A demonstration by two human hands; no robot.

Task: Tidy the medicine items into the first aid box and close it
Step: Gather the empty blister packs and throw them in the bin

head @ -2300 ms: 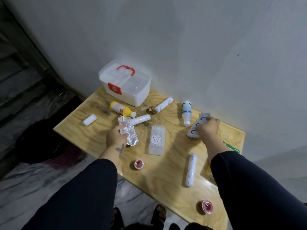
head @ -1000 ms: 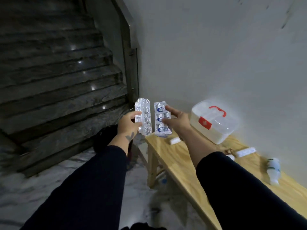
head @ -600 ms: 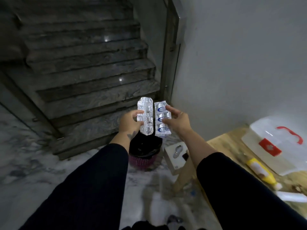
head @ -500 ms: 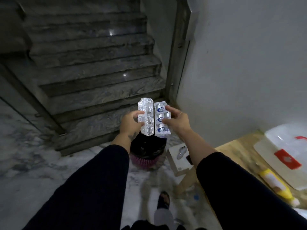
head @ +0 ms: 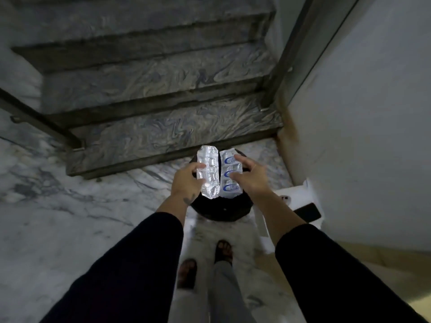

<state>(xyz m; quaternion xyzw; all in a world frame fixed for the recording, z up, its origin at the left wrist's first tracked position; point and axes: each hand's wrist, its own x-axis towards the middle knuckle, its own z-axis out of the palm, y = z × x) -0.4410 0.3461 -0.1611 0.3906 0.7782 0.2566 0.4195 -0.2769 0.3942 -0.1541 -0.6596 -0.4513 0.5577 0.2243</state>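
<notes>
My left hand (head: 186,180) pinches a silver foil blister strip (head: 209,173) by its left edge. Beside it, my right hand (head: 249,177) holds a white blister strip with blue print (head: 229,177), fingers over its right side. Both strips are held upright, side by side, above a dark round bin (head: 221,210) on the floor. The first aid box and the wooden table with the other medicine items are out of view.
Marble stairs (head: 163,131) rise just beyond the bin. A white wall (head: 361,113) stands on the right. A white box with a dark phone (head: 306,212) on it sits by the wall. My sandalled feet (head: 205,264) stand on the marble floor.
The view has swung left and down, away from the table, which has left the frame. Both hands still hold the strips, now over the dark bin.
</notes>
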